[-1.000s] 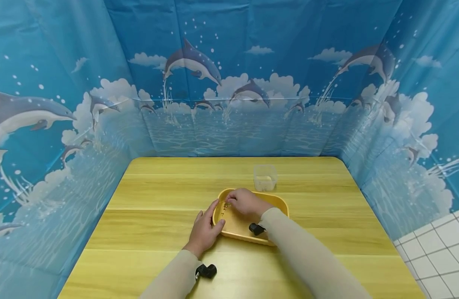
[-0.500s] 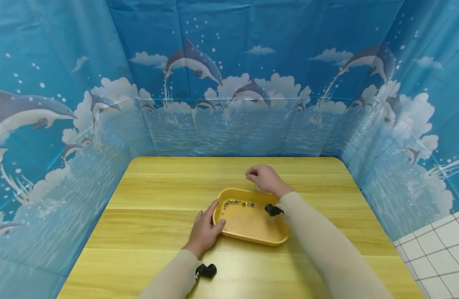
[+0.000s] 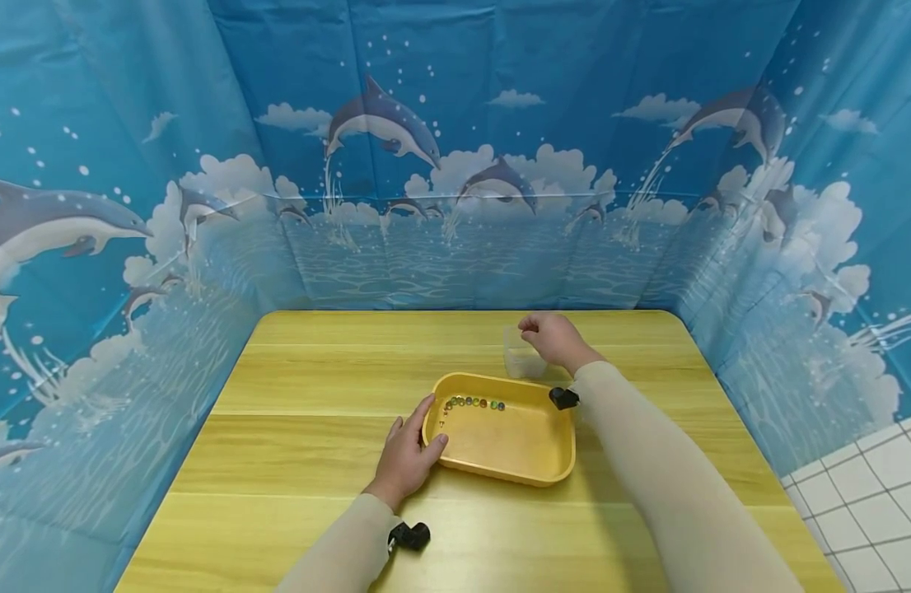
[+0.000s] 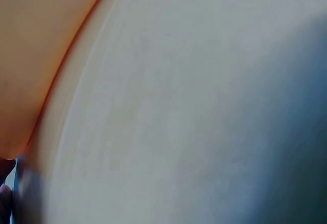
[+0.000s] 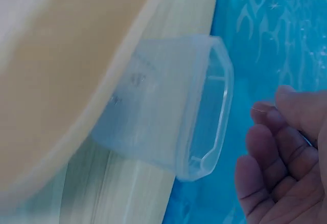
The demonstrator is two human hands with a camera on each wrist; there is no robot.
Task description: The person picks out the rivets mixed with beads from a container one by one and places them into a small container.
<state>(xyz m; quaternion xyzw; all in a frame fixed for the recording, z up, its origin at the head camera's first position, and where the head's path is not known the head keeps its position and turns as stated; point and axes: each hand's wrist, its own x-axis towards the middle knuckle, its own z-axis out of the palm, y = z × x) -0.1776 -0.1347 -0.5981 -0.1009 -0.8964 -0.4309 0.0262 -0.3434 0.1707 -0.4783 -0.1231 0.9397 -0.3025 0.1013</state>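
Observation:
My left hand (image 3: 406, 461) rests against the left end of a yellow plastic tray (image 3: 511, 473), its fingers straight along the outside and the thumb at the near rim. Several coloured glass marbles (image 3: 476, 403) line the tray's far side inside, with a few golden ones bending down the left side. My right hand (image 3: 555, 338) is over a clear plastic box (image 3: 518, 362) behind the tray. In the right wrist view its fingers (image 5: 260, 147) curl loosely beside the box's opening, the thumb close to the forefinger, and nothing shows in them. The left wrist view has mostly a pale blurred surface.
A wooden-patterned table (image 3: 300, 395) carries the tray and box. Blue curtains with printed dolphins (image 3: 381, 123) stand round its back and sides. White floor tiles (image 3: 871, 494) show at the lower right. A small black camera (image 3: 411, 537) sits on the left wrist.
My right hand has moved from the marbles at the tray's left end, up and right to the clear box. The row of marbles has come into sight. My left hand has stayed put.

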